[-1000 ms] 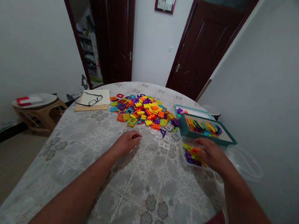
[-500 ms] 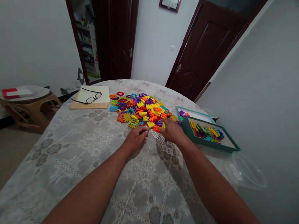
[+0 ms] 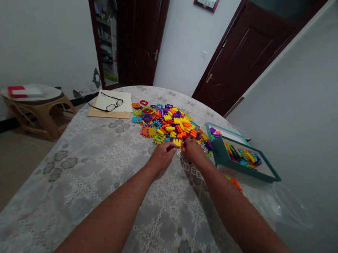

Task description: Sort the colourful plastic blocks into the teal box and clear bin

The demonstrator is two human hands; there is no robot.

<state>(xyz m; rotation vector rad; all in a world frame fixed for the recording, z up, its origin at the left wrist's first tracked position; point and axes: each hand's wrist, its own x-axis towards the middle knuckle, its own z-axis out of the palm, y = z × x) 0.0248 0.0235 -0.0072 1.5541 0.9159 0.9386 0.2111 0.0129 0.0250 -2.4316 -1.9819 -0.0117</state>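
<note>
Your left hand and right hand sit close together at the near edge of the pile on the surface. Your left grip looks narrow, thumb near forefinger; your right is curled in, with orange and purple bits at its tips. You cannot tell from here whether either holds a piece.

White pieces lie just nearer you than the pile, beneath your right wrist; a low wrist could drag or scatter them. Pushing hard into the pile could send its loose top pieces sliding. Right of it stands the green box, with the clear lid beyond; swinging your right elbow wide might knock that lid.

No brand or writing can be read; the red-and-white pack, far left of the pile, is too blurred.
</note>
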